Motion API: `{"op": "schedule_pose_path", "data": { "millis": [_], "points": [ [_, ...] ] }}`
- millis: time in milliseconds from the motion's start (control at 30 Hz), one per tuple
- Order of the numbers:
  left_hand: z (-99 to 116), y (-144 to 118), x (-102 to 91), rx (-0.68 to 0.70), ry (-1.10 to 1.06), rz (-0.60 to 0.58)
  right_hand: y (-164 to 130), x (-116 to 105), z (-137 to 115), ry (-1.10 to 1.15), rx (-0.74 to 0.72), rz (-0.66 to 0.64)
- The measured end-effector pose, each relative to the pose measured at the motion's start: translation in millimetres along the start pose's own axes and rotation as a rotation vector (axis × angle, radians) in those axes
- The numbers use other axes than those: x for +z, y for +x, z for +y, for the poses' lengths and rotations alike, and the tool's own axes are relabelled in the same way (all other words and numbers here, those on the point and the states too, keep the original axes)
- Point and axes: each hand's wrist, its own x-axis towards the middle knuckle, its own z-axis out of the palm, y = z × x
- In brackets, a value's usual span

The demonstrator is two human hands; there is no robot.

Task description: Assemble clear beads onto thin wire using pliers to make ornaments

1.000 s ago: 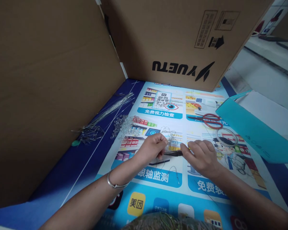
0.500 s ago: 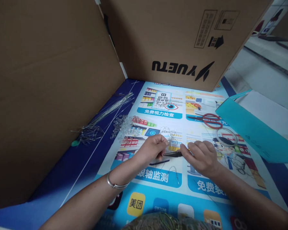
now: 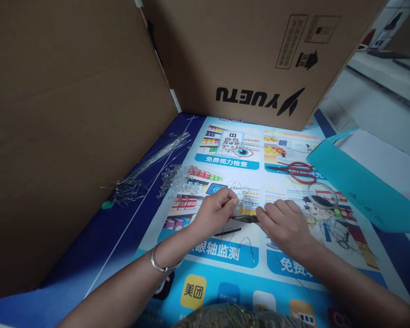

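Observation:
My left hand (image 3: 218,208) is closed in a pinch on thin wire, with something clear and bead-like at its fingertips. The fingers hide most of that piece. In my closed right hand (image 3: 286,224) is a pair of dark pliers (image 3: 246,219), jaws pointing left and reaching my left fingertips. Whether the jaws touch the wire is hidden. Thin wire loops (image 3: 241,187) lie just beyond my left hand. To the left of it is a heap of clear beads (image 3: 178,181).
Straight wires (image 3: 164,155) and a tangled wire bundle (image 3: 130,190) lie at left. Red-handled scissors (image 3: 301,172), a wire coil (image 3: 323,195) and loose wire pieces (image 3: 341,237) are at right, near a turquoise folder (image 3: 365,187). Cardboard panels (image 3: 253,59) stand behind and at left.
The pliers and my right hand have shifted very slightly, and my left fingers have curled in a little. The things around them lie as before.

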Motion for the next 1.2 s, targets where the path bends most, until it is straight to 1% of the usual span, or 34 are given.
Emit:
{"op": "schedule_pose_path", "data": {
  "millis": [200,400,533,667,833,967,1200],
  "points": [
    [0,-2,-1.2,0.113,0.149,0.019,0,0,-3,0.062,0.038,-0.132],
    [-1,-2,-2.1,0.235,0.281,0.047,-1,-4,-9,0.114,0.085,-0.193],
    [-4,-2,-1.6,0.323,0.350,0.044,-2,-7,-12,0.149,0.106,-0.231],
    [-6,-2,-0.6,0.398,0.372,0.048,-4,-10,-13,0.179,0.132,-0.281],
    [-8,-3,-0.3,0.483,0.376,0.051,-2,-16,-10,0.219,0.130,-0.377],
    [-9,-4,-0.1,0.541,0.401,0.074,1,-21,-8,0.259,0.135,-0.427],
    [-16,-3,1.8,0.619,0.466,0.101,3,-16,-6,0.341,0.197,-0.486]
  ]
}}
